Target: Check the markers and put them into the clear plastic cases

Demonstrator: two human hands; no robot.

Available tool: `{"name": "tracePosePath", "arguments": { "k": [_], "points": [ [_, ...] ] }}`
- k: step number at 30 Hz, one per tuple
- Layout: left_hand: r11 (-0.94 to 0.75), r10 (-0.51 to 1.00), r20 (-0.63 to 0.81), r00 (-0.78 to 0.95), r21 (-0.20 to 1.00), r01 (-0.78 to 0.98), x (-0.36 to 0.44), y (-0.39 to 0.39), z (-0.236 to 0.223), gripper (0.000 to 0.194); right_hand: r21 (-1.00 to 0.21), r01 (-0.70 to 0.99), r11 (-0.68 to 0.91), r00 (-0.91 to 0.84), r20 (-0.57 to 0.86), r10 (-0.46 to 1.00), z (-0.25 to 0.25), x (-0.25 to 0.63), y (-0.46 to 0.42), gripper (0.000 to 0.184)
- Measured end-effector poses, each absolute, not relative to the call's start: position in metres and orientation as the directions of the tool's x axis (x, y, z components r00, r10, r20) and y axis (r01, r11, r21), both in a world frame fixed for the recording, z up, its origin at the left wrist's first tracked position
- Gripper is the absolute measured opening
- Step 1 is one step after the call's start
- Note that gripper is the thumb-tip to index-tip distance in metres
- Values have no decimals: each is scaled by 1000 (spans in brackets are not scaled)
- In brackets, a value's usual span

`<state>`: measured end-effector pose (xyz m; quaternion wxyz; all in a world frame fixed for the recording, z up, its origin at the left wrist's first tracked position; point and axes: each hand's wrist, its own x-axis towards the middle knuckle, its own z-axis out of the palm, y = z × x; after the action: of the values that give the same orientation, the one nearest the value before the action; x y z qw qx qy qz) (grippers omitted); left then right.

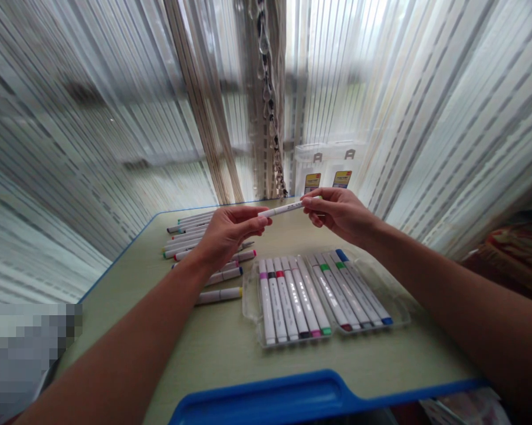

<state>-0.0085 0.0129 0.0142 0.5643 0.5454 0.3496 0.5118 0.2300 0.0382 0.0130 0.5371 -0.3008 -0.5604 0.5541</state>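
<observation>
Between my two hands, a white marker pen [285,209] is held up above the table, nearly level and slightly higher at its right end. My left hand [235,233] pinches its left end between thumb and fingers. With the fingertips of my right hand [332,212] I grip the other end, where a bit of green shows. Below lies an opened clear plastic case [266,343] with white markers [292,301] in rows in both halves, their caps and bands in several colours. More loose markers [222,295] lie on the left, partly hidden behind my left hand and forearm.
The pale table [115,319] has a blue edge and a blue front tray [266,401]. Two clear cases [310,168] with yellow labels stand at the back. Striped string curtains [115,118] hang behind, with a bead strand [268,94]. Patterned fabric [518,254] is at the right.
</observation>
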Motion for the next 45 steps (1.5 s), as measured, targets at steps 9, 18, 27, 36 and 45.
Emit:
{"name": "tracePosePath", "arguments": {
  "k": [9, 18, 27, 36, 45],
  "points": [
    [-121, 962, 164, 217, 973, -198, -11, 17, 12, 21, -944, -235, 232, -255, 290, 923, 15, 229, 35, 31],
    [-156, 967, 184, 179, 975, -160, -10, 20, 8, 23, -943, -229, 242, -268, 300, 915, 13, 227, 34, 27],
    [-179, 966, 196, 169, 977, -114, -9, 18, 8, 27, -946, -210, 248, -293, 303, 907, 14, 226, 32, 29],
    [-178, 967, 189, 171, 981, -78, -6, 17, 10, 28, -949, -166, 270, -315, 310, 897, 15, 225, 29, 30],
    [-169, 956, 181, 231, 983, -71, -7, 18, 6, 27, -946, -82, 314, -353, 322, 878, 15, 224, 28, 28]
  ]
}}
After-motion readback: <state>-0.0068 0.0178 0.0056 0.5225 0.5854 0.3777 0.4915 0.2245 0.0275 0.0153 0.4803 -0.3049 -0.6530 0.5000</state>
